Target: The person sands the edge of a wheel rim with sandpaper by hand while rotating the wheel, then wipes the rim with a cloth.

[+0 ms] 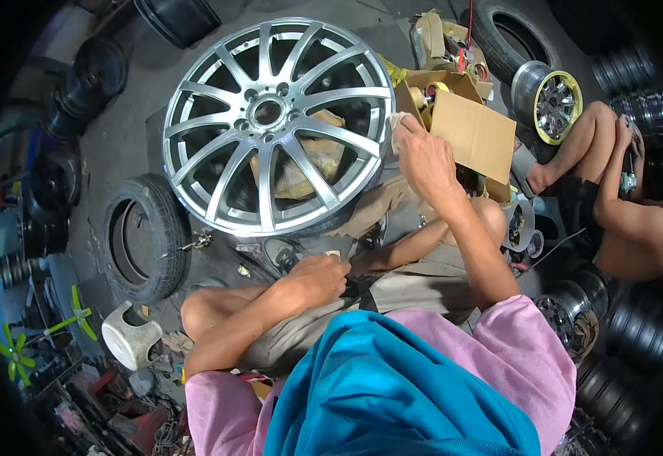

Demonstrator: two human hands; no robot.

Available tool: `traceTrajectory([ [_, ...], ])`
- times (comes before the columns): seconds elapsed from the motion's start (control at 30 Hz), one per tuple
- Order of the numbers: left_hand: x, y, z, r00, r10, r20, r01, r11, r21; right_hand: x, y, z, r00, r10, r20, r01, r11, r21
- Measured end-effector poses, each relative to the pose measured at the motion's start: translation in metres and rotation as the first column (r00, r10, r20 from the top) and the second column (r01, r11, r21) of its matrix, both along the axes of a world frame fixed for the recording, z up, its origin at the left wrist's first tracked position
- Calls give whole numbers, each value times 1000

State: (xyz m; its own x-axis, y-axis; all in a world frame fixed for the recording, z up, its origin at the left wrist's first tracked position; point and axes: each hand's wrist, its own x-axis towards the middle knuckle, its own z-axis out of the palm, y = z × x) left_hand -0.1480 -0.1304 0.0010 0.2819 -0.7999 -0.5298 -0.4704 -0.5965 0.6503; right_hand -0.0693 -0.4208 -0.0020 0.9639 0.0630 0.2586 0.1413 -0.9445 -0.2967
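A large silver multi-spoke alloy wheel rim [268,199] lies face up in front of my knees. My right hand [427,163] is at the rim's right edge, fingers closed on a crumpled whitish cloth [397,128]. The cloth touches or nearly touches the outer lip; I cannot tell which. My left hand [318,278] rests over my lap, below the rim, with its fingers curled closed. A small pale piece [333,254] shows at its fingertips, too small to name. Through the spokes, a tape-wrapped brown bundle [301,178] is partly visible beneath the rim.
An open cardboard box [474,131] with rolls inside stands right of the rim. A tyre [146,239] lies to the left, near a white plastic stool [130,336]. At right, another person [597,152] sits by a yellow-lipped wheel [558,106], holding a tool. Stacked rims line the right side.
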Motion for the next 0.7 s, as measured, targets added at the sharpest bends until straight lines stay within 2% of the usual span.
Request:
traceTrajectory([
  [0.1,-6,3,-11,999,5,50,-3,999,-43,16,-11,-8,999,-5,35,5,1000,-2],
  [0.23,-6,-1,1,998,-29,50,30,1000,-10,21,-12,-1,997,56,50,-54,998,-40],
  [0.3,-8,3,-4,998,28,50,-23,995,-100,8,-11,-1,997,65,-50,-70,992,-105],
  [0.4,-6,2,-9,997,13,70,-10,999,-38,16,-12,0,998,50,-30,-54,991,-121],
  [0.5,-7,3,-7,997,-22,73,26,998,-51,25,-12,0,998,62,12,-60,989,-133],
  [0.63,-8,4,-7,999,27,27,-26,999,-30,4,-3,-1,998,64,-20,-66,988,-139],
  [0.7,-9,6,-9,995,44,87,-40,998,-51,1,-3,-2,998,30,-57,-37,992,-119],
])
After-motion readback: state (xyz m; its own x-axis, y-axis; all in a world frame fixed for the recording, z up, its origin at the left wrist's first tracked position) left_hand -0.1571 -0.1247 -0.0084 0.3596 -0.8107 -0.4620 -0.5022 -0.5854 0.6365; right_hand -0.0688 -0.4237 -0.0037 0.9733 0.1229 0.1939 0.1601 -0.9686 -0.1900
